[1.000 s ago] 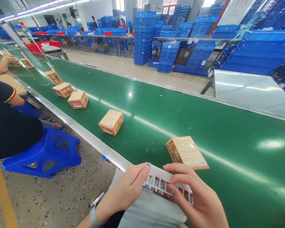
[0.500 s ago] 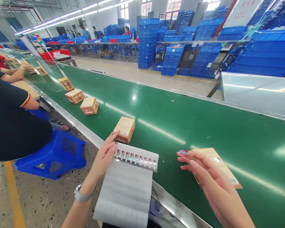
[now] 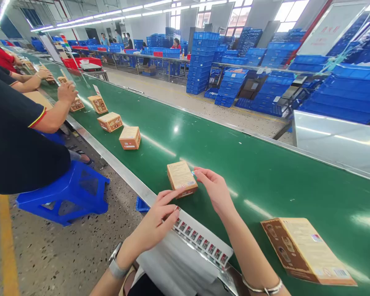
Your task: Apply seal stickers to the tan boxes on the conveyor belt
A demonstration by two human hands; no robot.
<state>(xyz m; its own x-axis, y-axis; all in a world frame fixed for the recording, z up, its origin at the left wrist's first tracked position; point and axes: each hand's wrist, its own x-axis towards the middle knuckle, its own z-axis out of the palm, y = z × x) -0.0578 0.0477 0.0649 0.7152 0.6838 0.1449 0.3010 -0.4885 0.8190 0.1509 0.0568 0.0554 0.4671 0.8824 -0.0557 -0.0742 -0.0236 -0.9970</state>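
A small tan and brown box (image 3: 180, 176) lies on the green conveyor belt in front of me. My left hand (image 3: 154, 224) grips the end of a white sheet of stickers (image 3: 203, 241), thumb pressed against the fingers, while its index finger rests on the box's near edge. Pinched between the thumb and fingertips of my right hand (image 3: 215, 190) is a small shiny sticker (image 3: 193, 173), at the right edge of the box top. Farther right lies another box (image 3: 311, 248) with a shiny sticker on its top face; neither hand touches it.
Several boxes, one of them a carton (image 3: 130, 137), stand up the belt to the left. A co-worker's hand (image 3: 67, 92) is at one of them. A blue stool (image 3: 64, 193) stands at left. Beyond the belt are a metal table (image 3: 336, 135) and stacked blue crates (image 3: 202, 61).
My right hand has moved left from the right-hand box to the nearer box, with a sticker in its fingers. The sticker sheet has turned. A co-worker's hand has come onto a box up the belt.
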